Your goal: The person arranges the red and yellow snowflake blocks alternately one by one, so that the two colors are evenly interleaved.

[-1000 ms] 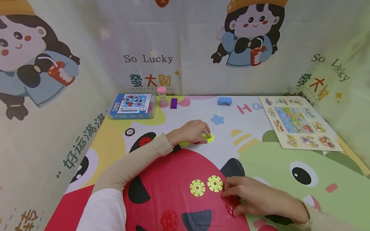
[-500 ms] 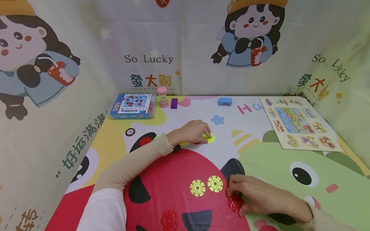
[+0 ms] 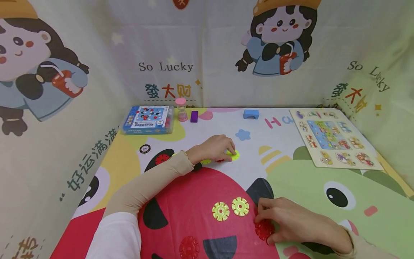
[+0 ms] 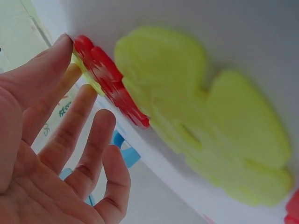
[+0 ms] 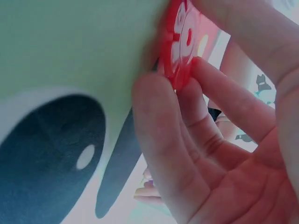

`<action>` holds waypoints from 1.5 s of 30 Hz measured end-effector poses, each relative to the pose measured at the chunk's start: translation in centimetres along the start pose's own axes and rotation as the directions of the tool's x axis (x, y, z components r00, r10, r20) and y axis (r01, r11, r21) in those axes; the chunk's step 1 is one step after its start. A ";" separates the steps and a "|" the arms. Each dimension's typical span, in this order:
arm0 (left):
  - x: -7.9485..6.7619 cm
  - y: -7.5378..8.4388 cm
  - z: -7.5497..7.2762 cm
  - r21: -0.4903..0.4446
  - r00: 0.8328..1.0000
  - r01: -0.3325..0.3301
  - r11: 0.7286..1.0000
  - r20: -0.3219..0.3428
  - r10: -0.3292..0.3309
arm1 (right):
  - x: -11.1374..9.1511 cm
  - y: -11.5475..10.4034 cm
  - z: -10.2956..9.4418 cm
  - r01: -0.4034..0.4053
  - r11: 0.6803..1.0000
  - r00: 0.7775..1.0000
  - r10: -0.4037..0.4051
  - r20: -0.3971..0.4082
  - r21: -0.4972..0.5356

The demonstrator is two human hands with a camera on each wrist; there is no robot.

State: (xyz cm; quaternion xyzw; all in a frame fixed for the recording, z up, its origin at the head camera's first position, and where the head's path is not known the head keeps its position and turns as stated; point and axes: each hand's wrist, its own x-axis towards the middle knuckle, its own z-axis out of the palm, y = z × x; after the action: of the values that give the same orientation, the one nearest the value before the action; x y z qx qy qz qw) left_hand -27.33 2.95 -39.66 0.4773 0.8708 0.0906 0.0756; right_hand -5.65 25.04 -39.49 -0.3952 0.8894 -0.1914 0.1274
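My left hand (image 3: 214, 147) reaches to the right end of a row of red and yellow snowflake discs, partly covered by that arm. Its thumb and fingers hold the edge of the end yellow snowflake disc (image 3: 236, 155). In the left wrist view, a red disc (image 4: 110, 81) and a larger-looking yellow disc (image 4: 205, 126) follow in the row. Lower right, my right hand (image 3: 288, 223) grips a red snowflake disc (image 3: 264, 229) between thumb and fingers, low over the cloth. Two loose yellow discs (image 3: 221, 211) lie to its left, and a red disc (image 3: 189, 247) sits nearer the front.
A blue-labelled plastic box (image 3: 148, 119), a pink sand timer (image 3: 182, 109) and a purple block (image 3: 194, 116) stand at the back left. A blue arch block (image 3: 251, 114) is at the back. A wooden puzzle board (image 3: 305, 138) lies right. A round chip (image 3: 145, 148) lies left.
My right hand has shifted slightly to the right with the red disc, which shows more fully between the fingers. The left hand stays in place at the end of the row.
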 end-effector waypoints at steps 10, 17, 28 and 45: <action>0.0 0.0 -0.3 -0.012 1.000 0.017 1.000 0.007 -0.017 | 0.4 0.0 -0.7 0.006 1.000 1.000 -0.006 -0.028 -0.020; 0.0 -0.1 -0.4 0.004 1.000 -0.021 1.000 -0.022 0.021 | 4.7 5.8 -5.1 -0.078 0.990 0.978 0.052 -0.201 -0.121; 0.4 0.2 -0.2 -0.033 1.000 -0.005 0.999 0.002 0.006 | 10.5 13.0 -6.8 -0.190 0.974 0.954 0.155 -0.256 -0.120; 2.8 -0.1 -0.6 -0.143 1.000 -0.014 0.990 -0.010 0.013 | 8.0 2.4 -1.9 0.100 0.989 0.987 -0.113 -0.116 -0.113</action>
State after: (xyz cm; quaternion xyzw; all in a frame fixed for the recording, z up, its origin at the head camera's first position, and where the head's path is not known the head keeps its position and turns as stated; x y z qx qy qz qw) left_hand -28.96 5.20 -39.24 0.4760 0.8592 0.1554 0.1050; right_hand -13.20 20.95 -39.47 -0.4358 0.8821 -0.1741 0.0411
